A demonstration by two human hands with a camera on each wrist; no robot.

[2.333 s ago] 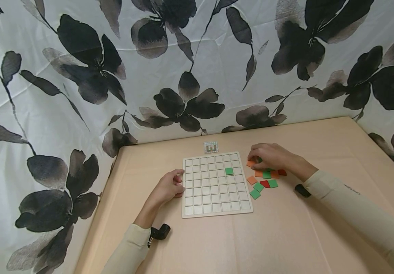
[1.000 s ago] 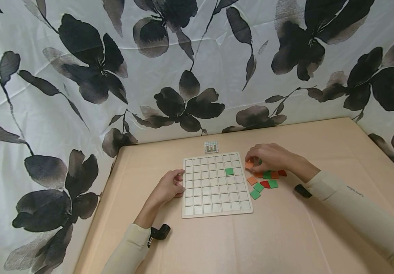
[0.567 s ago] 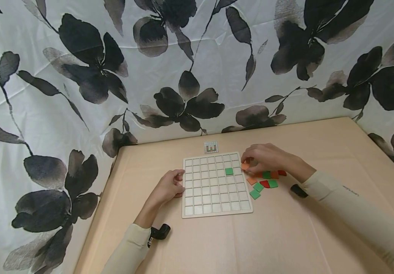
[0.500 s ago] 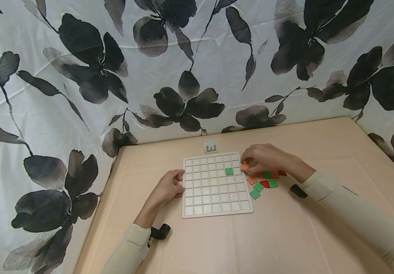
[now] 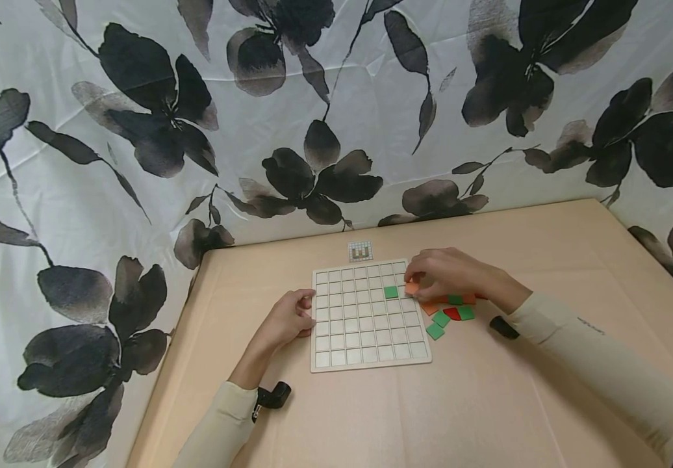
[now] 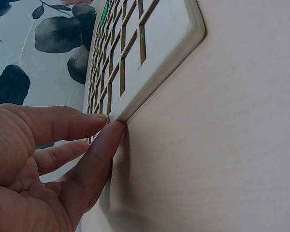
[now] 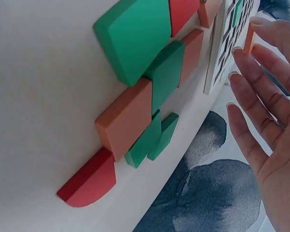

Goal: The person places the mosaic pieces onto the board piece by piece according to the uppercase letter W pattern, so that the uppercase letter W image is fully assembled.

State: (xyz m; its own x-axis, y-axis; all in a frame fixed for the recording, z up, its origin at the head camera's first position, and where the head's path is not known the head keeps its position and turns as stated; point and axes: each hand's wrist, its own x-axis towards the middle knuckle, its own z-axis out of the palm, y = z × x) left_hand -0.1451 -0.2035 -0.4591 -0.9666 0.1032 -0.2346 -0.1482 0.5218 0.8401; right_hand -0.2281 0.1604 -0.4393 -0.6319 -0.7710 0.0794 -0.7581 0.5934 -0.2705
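Observation:
My left hand (image 5: 282,320) touches the left side of a white gridded board (image 5: 353,369). In the left wrist view, the thumb and index fingertips rest against the board's edge with fairly straight fingers. Between thumb and fingers, my right hand (image 5: 452,270) pinches a small orange tile (image 5: 411,288) over the board's right edge. The right wrist view shows this orange tile (image 7: 249,39) edge-on; the other fingers are spread loosely. One green tile (image 5: 391,292) sits in a cell in the upper right of the board.
Right of the board lie loose green, orange and red pieces, including a green tile (image 5: 435,331) and a rounded red piece (image 5: 451,313); the right hand partly covers them. A small patterned card (image 5: 360,251) lies behind the board. A floral cloth (image 5: 313,97) hangs behind the table.
My right hand has moved left with the orange tile, from above the loose pieces to the board's right edge. The left hand and the board stay where they were.

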